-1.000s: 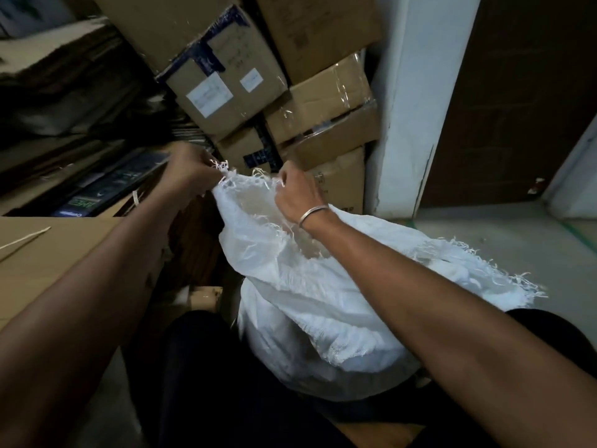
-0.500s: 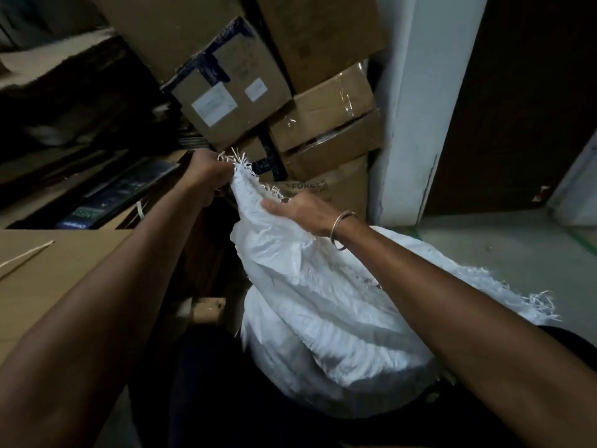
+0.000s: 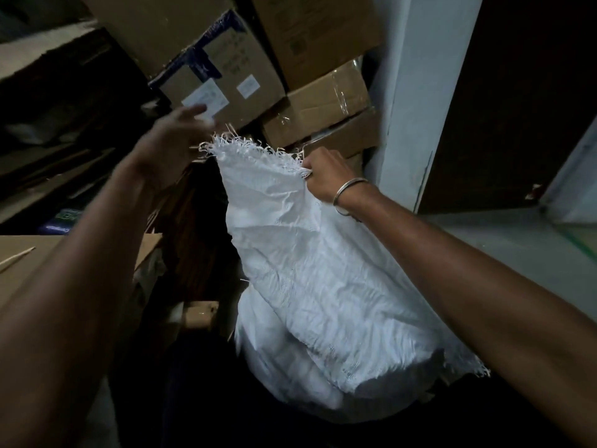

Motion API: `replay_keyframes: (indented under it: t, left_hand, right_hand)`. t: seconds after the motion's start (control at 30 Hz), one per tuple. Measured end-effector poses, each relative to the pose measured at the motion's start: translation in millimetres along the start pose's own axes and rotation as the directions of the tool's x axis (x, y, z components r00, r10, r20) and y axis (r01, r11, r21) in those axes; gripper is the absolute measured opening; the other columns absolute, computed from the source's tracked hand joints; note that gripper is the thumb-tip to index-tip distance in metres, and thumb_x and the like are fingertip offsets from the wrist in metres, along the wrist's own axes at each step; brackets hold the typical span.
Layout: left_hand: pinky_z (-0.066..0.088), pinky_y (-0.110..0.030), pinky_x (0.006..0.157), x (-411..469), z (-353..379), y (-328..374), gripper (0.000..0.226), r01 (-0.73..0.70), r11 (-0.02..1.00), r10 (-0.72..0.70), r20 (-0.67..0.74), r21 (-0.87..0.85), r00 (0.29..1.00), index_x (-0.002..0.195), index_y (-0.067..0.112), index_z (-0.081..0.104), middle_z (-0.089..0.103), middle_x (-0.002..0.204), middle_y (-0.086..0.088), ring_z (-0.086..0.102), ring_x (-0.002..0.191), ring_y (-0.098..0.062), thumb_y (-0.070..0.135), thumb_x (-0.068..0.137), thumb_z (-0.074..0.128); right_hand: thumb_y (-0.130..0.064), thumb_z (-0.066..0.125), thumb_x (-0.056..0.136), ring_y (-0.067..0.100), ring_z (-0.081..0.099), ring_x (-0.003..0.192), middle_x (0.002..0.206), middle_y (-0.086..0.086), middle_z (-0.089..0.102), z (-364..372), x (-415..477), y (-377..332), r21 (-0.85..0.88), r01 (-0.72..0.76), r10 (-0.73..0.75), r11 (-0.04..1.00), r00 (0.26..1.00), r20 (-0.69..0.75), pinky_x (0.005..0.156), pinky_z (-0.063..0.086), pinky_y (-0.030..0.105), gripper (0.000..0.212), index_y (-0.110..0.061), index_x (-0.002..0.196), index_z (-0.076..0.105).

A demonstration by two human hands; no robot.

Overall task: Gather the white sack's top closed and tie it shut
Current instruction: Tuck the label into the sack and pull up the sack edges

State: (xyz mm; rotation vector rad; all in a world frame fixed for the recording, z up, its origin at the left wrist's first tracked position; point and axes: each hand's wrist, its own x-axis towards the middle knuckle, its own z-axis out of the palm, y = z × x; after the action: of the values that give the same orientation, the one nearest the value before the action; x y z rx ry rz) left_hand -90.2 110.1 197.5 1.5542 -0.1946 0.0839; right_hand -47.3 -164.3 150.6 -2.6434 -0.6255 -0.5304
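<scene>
Right hand (image 3: 326, 171) pinches the white woven sack (image 3: 307, 270) by its frayed top, before stacked cardboard boxes (image 3: 323, 101); left hand (image 3: 171, 137) hovers spread open beside it. The limp, light cloth should bunch easily just below the fringe.

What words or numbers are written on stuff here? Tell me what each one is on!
Nothing here can be read for sure.
On the two white labels on the tilted cardboard box: print too blurred.
On the top cardboard box: faint marks, unreadable.
On the blue and green packs at the left: lettering too dark and small.
On the white sack: no writing shows.
</scene>
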Motion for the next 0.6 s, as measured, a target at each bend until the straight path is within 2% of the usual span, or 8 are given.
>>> replay_keyframes:
  t: [0.07, 0.13, 0.17, 0.23, 0.3, 0.43, 0.5, 0.6]
  left_hand:
    - [0.048, -0.037, 0.11, -4.3, 10.9, -18.0, 0.078, 0.059, 0.958, -0.082, 0.072, 0.279, 0.994, 0.132, 0.009, 0.061, 0.068, 0.133, -0.01, 0.065, 0.123, -0.02, 0.038, 0.066, 0.09]
    - [0.054, -0.016, 0.087, -10.2, 29.8, -32.6, 0.063, 0.086, 0.879, -0.208, 0.217, 0.469, 0.954, 0.114, 0.013, 0.07, 0.079, 0.107, 0.008, 0.072, 0.105, -0.005, 0.033, 0.06, 0.096]
    - [0.054, -0.012, 0.079, -7.9, 38.5, -40.1, 0.045, 0.034, 0.883, -0.15, 0.214, 0.468, 0.965, 0.108, 0.016, 0.072, 0.079, 0.096, 0.014, 0.073, 0.097, -0.002, 0.017, 0.067, 0.092]
    - [0.056, -0.022, 0.078, 4.3, 44.3, -49.8, 0.035, -0.102, 0.929, 0.108, 0.003, 0.355, 0.994, 0.096, 0.023, 0.076, 0.077, 0.089, 0.008, 0.072, 0.087, -0.008, -0.004, 0.075, 0.073]
    - [0.054, -0.038, 0.079, 15.1, 40.8, -53.9, 0.013, -0.179, 0.959, 0.215, -0.157, 0.219, 0.964, 0.094, 0.019, 0.074, 0.071, 0.091, -0.006, 0.066, 0.085, -0.021, 0.012, 0.083, 0.07]
    - [0.048, -0.032, 0.069, 33.9, 33.7, -59.7, 0.012, -0.165, 0.978, 0.183, -0.153, 0.125, 0.971, 0.089, 0.018, 0.073, 0.064, 0.083, -0.002, 0.058, 0.076, -0.019, 0.028, 0.086, 0.078]
    - [0.05, -0.033, 0.077, 42.4, 30.9, -59.1, 0.016, -0.169, 0.984, 0.176, -0.12, 0.061, 0.977, 0.095, 0.018, 0.074, 0.066, 0.091, -0.004, 0.06, 0.084, -0.018, 0.026, 0.083, 0.08]
    - [0.052, -0.037, 0.087, 54.0, 18.9, -60.5, 0.016, -0.162, 0.987, 0.161, -0.076, -0.004, 0.984, 0.103, 0.015, 0.07, 0.067, 0.099, -0.005, 0.064, 0.091, -0.02, 0.016, 0.088, 0.076]
  right_hand:
    - [0.01, 0.047, 0.07, 0.032, 0.038, 0.064, 0.054, 0.01, 0.032, 3.9, 3.4, 0.9, 0.059, 0.003, -0.003, 0.998, 1.0, 0.003, 0.059, 0.029, 0.03, 0.029, -0.01, 0.052, 0.037]
    - [0.01, 0.048, 0.07, 0.035, 0.043, 0.063, 0.06, 0.02, 0.04, 8.3, 8.2, -4.6, 0.087, 0.013, -0.014, 0.996, 1.0, 0.017, 0.058, 0.03, 0.03, 0.021, -0.005, 0.056, 0.047]
    - [0.009, 0.051, 0.071, 0.037, 0.049, 0.066, 0.064, 0.024, 0.047, 10.1, 11.4, -6.1, 0.106, 0.008, -0.011, 0.994, 1.0, 0.026, 0.059, 0.032, 0.029, 0.018, -0.004, 0.059, 0.053]
    - [0.002, 0.058, 0.076, 0.034, 0.063, 0.079, 0.077, 0.02, 0.063, 13.9, 17.9, -1.3, 0.166, -0.023, 0.024, 0.986, 1.0, -0.005, 0.061, 0.038, 0.027, 0.013, -0.006, 0.073, 0.068]
    - [-0.01, 0.061, 0.078, 0.025, 0.063, 0.094, 0.095, 0.006, 0.067, 12.3, 17.1, 9.1, 0.289, -0.096, 0.124, 0.953, 0.989, -0.08, 0.076, 0.046, 0.027, 0.015, -0.016, 0.09, 0.068]
    - [-0.041, 0.055, 0.072, 0.022, 0.05, 0.093, 0.098, -0.003, 0.048, 6.6, -7.3, 16.1, 0.282, -0.09, 0.177, 0.955, 0.937, -0.301, 0.082, 0.044, 0.036, 0.032, -0.021, 0.098, 0.054]
    - [-0.044, 0.061, 0.078, 0.018, 0.051, 0.089, 0.097, -0.004, 0.051, 4.2, -20.6, 14.1, 0.322, -0.14, 0.177, 0.936, 0.98, -0.09, 0.077, 0.044, 0.033, 0.041, -0.018, 0.109, 0.052]
    - [-0.046, 0.076, 0.079, 0.008, 0.06, 0.097, 0.111, -0.005, 0.062, 19.5, -43.7, 18.6, 0.407, -0.24, 0.112, 0.881, 0.943, 0.314, 0.081, 0.043, 0.025, 0.049, -0.019, 0.116, 0.057]
